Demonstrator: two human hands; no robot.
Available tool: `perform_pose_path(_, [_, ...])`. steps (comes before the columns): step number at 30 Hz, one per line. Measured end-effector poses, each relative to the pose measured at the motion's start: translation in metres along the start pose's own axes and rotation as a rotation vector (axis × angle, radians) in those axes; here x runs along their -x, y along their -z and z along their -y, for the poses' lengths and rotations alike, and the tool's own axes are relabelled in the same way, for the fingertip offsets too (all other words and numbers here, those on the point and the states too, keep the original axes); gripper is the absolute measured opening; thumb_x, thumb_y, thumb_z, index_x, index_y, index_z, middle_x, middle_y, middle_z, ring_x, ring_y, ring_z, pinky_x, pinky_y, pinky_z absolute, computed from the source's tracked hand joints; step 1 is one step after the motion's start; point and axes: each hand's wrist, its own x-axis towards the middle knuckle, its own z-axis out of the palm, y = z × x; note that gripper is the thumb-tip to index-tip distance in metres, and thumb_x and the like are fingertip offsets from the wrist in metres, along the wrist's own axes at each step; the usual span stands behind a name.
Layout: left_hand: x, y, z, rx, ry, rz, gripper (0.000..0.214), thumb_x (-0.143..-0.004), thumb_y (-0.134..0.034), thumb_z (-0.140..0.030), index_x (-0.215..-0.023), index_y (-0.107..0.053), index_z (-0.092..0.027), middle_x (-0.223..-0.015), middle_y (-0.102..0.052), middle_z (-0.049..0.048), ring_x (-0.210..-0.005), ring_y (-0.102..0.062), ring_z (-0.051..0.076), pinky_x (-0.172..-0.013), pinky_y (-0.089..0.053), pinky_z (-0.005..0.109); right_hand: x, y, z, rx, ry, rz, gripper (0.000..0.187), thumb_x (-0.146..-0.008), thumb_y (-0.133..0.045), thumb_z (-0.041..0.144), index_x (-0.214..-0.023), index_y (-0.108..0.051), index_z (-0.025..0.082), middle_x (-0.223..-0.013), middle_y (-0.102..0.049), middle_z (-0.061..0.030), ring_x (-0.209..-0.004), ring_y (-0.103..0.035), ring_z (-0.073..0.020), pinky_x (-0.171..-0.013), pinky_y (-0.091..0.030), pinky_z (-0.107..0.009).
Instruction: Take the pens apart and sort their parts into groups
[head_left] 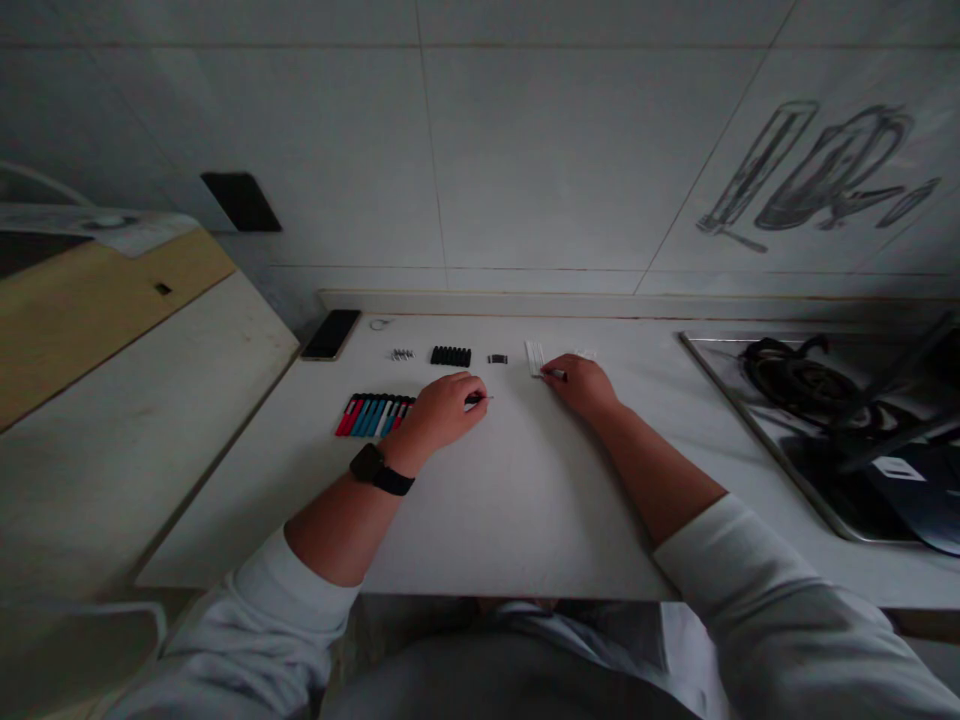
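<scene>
My left hand (450, 408) is closed round a small dark pen part (474, 399) with a thin pale tip sticking out to the right. The fingers of my right hand (585, 385) pinch a small dark piece (556, 374) beside a bundle of thin white pen refills (534, 357). A row of red, blue and white pen barrels (367, 415) with black ends lies left of my left hand, partly behind it. Beyond it are small metal springs (403, 354), black pen pieces in a row (451, 356) and a few small dark pieces (497, 358).
A phone (331, 335) lies at the back left of the white counter (510, 500), near a small ring-like item (379, 324). A gas stove (780, 440) is set into the right side. A wooden-edged panel (135, 370) stands left, and a tiled wall (525, 150) behind.
</scene>
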Motion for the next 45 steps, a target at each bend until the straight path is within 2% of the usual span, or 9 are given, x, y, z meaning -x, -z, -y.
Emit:
perform_pose_path(8, [0.0, -0.002, 0.003, 0.003, 0.002, -0.004, 0.007, -0.092, -0.06, -0.02, -0.091, -0.068, -0.021, -0.092, -0.07, 0.0047, -0.087, -0.064, 0.019, -0.08, -0.05, 0.032, -0.002, 0.001, -0.001, -0.016, 0.003, -0.018, 0.02, -0.093, -0.065, 0.024, -0.109, -0.078, 0.021, -0.114, -0.075, -0.0075, -0.102, -0.067, -0.0213, -0.093, -0.048, -0.031])
perform_pose_path(11, [0.0, -0.001, 0.002, 0.009, -0.01, -0.01, 0.007, -0.092, -0.061, -0.021, -0.092, -0.068, -0.021, -0.092, -0.07, 0.0046, -0.088, -0.064, 0.019, -0.081, -0.051, 0.032, 0.002, 0.005, 0.009, -0.053, 0.012, -0.051, 0.022, -0.093, -0.063, 0.024, -0.109, -0.078, 0.02, -0.113, -0.074, -0.0088, -0.096, -0.067, -0.0199, -0.091, -0.049, -0.031])
perform_pose_path(15, [0.0, 0.003, -0.004, 0.025, -0.035, -0.041, 0.007, -0.092, -0.061, -0.021, -0.094, -0.068, -0.021, -0.093, -0.07, 0.0042, -0.089, -0.064, 0.019, -0.083, -0.051, 0.033, 0.014, 0.004, 0.043, -0.253, 0.092, -0.047, 0.022, -0.093, -0.063, 0.031, -0.107, -0.077, 0.021, -0.104, -0.075, -0.0073, -0.076, -0.063, -0.0151, -0.081, -0.049, -0.028])
perform_pose_path(20, [-0.001, 0.008, -0.012, 0.047, -0.066, -0.097, 0.006, -0.093, -0.062, -0.021, -0.093, -0.068, -0.021, -0.092, -0.07, 0.0044, -0.09, -0.064, 0.019, -0.083, -0.05, 0.032, 0.024, -0.007, 0.08, -0.563, 0.106, 0.049, 0.026, -0.092, -0.061, 0.043, -0.095, -0.074, 0.02, -0.089, -0.074, -0.0032, -0.072, -0.061, -0.0135, -0.07, -0.046, -0.025])
perform_pose_path(29, [-0.001, 0.005, -0.01, 0.048, -0.058, -0.097, 0.007, -0.094, -0.062, -0.021, -0.096, -0.068, -0.021, -0.096, -0.071, 0.0056, -0.091, -0.065, 0.02, -0.082, -0.05, 0.033, 0.021, -0.023, 0.085, -0.803, 0.041, 0.048, 0.031, -0.089, -0.06, 0.05, -0.09, -0.067, 0.02, -0.081, -0.068, -0.0009, -0.071, -0.058, -0.0137, -0.069, -0.046, -0.026])
perform_pose_path(35, [-0.001, 0.001, -0.004, 0.036, 0.008, -0.074, 0.005, -0.093, -0.065, -0.022, -0.097, -0.069, -0.022, -0.096, -0.072, 0.0043, -0.09, -0.066, 0.02, -0.082, -0.051, 0.032, 0.0, -0.013, 0.072, -0.649, -0.033, -0.12, 0.033, -0.086, -0.063, 0.052, -0.089, -0.07, 0.02, -0.086, -0.072, -0.0048, -0.073, -0.061, -0.0159, -0.069, -0.047, -0.027])
perform_pose_path(37, [-0.002, 0.0, -0.004, 0.034, 0.006, -0.087, 0.006, -0.093, -0.065, -0.021, -0.097, -0.068, -0.022, -0.096, -0.072, 0.0038, -0.091, -0.066, 0.02, -0.082, -0.051, 0.032, -0.006, -0.007, 0.069, -0.592, -0.016, -0.079, 0.031, -0.089, -0.061, 0.049, -0.092, -0.072, 0.02, -0.087, -0.073, -0.0049, -0.071, -0.062, -0.0156, -0.069, -0.046, -0.027])
perform_pose_path(41, [-0.002, -0.001, -0.003, 0.006, 0.028, -0.118, 0.005, -0.091, -0.064, -0.019, -0.094, -0.067, -0.021, -0.095, -0.072, 0.0036, -0.089, -0.066, 0.02, -0.08, -0.05, 0.031, -0.003, -0.004, 0.075, -0.392, 0.131, 0.074, 0.023, -0.093, -0.059, 0.036, -0.1, -0.074, 0.021, -0.094, -0.075, -0.0041, -0.077, -0.064, -0.015, -0.074, -0.047, -0.025])
perform_pose_path(45, [-0.002, 0.002, 0.0, -0.017, 0.117, -0.203, 0.004, -0.094, -0.061, -0.021, -0.095, -0.065, -0.021, -0.096, -0.072, 0.0053, -0.09, -0.066, 0.02, -0.081, -0.05, 0.032, 0.008, -0.01, 0.09, -0.14, 0.209, 0.088, 0.022, -0.095, -0.059, 0.028, -0.11, -0.075, 0.023, -0.11, -0.073, -0.0068, -0.086, -0.066, -0.0165, -0.08, -0.047, -0.026])
